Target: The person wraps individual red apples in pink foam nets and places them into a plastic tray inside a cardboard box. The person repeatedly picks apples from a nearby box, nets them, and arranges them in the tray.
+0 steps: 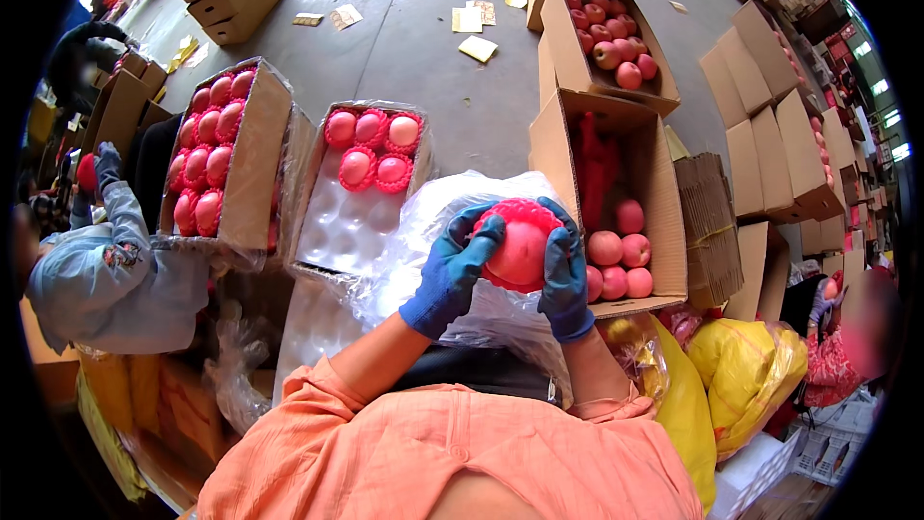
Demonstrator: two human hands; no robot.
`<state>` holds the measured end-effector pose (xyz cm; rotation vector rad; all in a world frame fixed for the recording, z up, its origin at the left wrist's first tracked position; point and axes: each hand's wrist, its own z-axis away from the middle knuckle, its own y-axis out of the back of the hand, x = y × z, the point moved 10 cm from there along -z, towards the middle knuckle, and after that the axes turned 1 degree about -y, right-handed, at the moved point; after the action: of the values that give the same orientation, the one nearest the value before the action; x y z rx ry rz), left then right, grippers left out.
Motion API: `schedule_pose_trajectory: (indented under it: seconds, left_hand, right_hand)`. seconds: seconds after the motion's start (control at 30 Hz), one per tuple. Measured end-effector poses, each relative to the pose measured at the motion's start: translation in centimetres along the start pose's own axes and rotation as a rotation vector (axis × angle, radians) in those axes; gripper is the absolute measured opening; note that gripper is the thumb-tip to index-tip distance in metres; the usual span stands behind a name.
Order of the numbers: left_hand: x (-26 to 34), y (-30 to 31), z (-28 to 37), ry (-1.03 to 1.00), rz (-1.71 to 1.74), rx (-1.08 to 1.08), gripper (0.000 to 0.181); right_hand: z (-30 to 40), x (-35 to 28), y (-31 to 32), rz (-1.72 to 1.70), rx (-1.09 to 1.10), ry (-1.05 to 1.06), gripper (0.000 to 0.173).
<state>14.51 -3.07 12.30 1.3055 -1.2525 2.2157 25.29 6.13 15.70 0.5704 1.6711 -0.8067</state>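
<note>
Both of my hands wear blue gloves and hold one pink-red apple (pixel 518 257) between them, with a red foam net sleeve around its far side. My left hand (pixel 460 260) grips the apple from the left, its thumb over the net's edge. On the right side my right hand (pixel 564 271) closes on the same apple. White plastic film (pixel 433 220) lies beneath the hands. Left of them, a carton (pixel 317 195) holds a white moulded tray with several netted apples in its far rows. To the right, an open carton (pixel 668 231) contains loose apples (pixel 605 248) and red foam nets (pixel 593 166).
A full carton of netted apples (pixel 254 159) stands left, beside a co-worker in a light blue jacket (pixel 130 267). Another apple carton (pixel 552 36), flattened cardboard (pixel 707 231) and yellow bags (pixel 743 375) are at the right. Paper pieces (pixel 478 48) litter the floor. Another person works far right.
</note>
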Motion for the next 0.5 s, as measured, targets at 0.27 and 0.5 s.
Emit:
schedule_pose_trajectory:
  seconds: [0.27, 0.5]
  left_hand:
    - [-0.5, -0.2, 1.1, 0.167, -0.007, 0.112, 0.047]
    - [2.8, -0.9, 1.9, 0.157, 0.427, -0.043, 0.059]
  right_hand:
    - [-0.1, 0.7, 0.8, 0.026, 0.138, -0.031, 0.042]
    - [-0.3, -3.7, -6.2, 0.3, -0.243, 0.262, 0.06]
